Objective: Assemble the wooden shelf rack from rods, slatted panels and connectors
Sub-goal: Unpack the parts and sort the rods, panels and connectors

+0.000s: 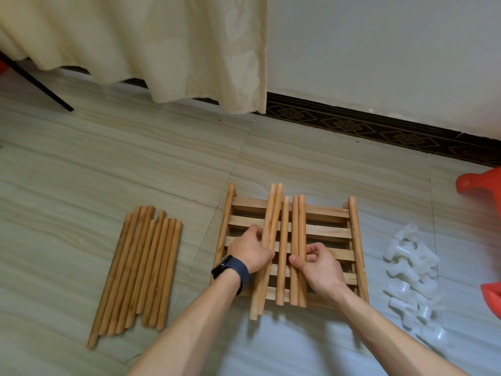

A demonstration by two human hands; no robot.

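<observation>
A stack of slatted wooden panels [330, 213] lies flat on the floor in the middle. Several loose wooden rods [282, 226] lie across its top. My left hand [249, 249] grips the two leftmost of these rods. My right hand [317, 264] curls its fingers and thumb round the two rightmost rods. One rod lies free between the hands. A second bundle of several rods [138, 270] lies on the floor to the left. A pile of white plastic connectors [412, 270] sits on the floor to the right.
A cream curtain [162, 50] hangs at the back over a dark patterned skirting [352, 123]. A black table leg [35, 82] slants down at far left. A red plastic stool [482, 185] stands at the right edge. Tiled floor [108, 158] surrounds the parts.
</observation>
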